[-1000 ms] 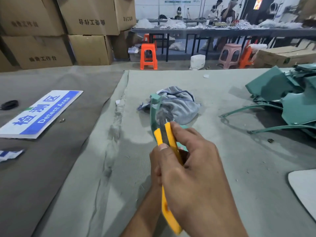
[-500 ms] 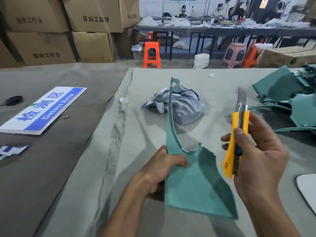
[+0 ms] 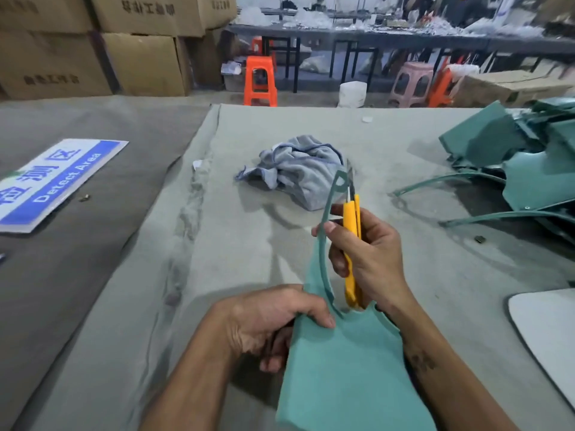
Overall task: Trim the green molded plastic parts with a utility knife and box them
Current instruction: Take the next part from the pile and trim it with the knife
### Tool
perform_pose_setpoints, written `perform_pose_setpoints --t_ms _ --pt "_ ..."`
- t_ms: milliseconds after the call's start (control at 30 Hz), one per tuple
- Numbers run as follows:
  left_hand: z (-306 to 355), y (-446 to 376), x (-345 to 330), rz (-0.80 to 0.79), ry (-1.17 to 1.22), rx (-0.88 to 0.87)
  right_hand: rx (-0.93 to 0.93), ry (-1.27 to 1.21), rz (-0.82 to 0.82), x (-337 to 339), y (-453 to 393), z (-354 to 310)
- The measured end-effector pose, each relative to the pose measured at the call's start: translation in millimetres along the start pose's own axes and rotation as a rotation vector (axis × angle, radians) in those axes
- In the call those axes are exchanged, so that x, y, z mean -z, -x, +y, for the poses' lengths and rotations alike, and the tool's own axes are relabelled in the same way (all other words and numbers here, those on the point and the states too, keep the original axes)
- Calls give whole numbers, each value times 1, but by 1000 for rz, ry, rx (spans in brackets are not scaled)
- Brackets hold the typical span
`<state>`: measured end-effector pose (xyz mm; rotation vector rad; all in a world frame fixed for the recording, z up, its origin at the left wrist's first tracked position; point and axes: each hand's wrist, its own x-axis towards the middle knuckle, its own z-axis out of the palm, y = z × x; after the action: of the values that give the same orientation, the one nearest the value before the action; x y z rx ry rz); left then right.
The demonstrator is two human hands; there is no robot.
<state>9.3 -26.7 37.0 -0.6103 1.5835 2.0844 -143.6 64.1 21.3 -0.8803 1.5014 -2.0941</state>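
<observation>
A green molded plastic part [image 3: 345, 377] stands upright in front of me, its broad panel low and a thin curved arm rising to a small loop at the top. My left hand [image 3: 267, 321] grips the part at the base of that arm. My right hand [image 3: 367, 259] is closed around a yellow utility knife [image 3: 351, 244], blade up, lying right against the thin arm just below the loop. My right thumb rests on the arm's edge.
A crumpled grey rag [image 3: 301, 169] lies beyond the hands. More green parts [image 3: 525, 169] are heaped at the right. A white panel [image 3: 547, 331] pokes in at the right edge. A blue and white sign [image 3: 53, 181] lies at the left. Cardboard boxes [image 3: 140, 63] stand behind.
My right hand has brought the knife left from free air up against the part's thin arm. The left hand has kept its hold, and the part has shifted to the right.
</observation>
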Motion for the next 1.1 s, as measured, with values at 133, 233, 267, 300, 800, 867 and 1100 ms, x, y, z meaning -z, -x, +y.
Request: perform_pose_setpoints --t_ms 133,233,267,300,800,867,1100 --pt "8 -12 -5 -1 264 -187 -140 -141 168 -2 -2 10" --pt "12 -21 -6 5 360 -206 -188 -29 180 3 -1 11" --pt "13 -23 -7 12 374 -217 -195 -8 181 5 0 11" --pt "13 -26 -7 30 373 -242 -194 7 184 7 1 12" --pt "15 -26 -6 44 826 -461 478 1126 127 57 4 12" --pt "16 -27 -10 -2 845 -463 443 990 38 55 5 9" --pt "17 -22 -9 38 560 -370 292 736 -319 77 15 -19"
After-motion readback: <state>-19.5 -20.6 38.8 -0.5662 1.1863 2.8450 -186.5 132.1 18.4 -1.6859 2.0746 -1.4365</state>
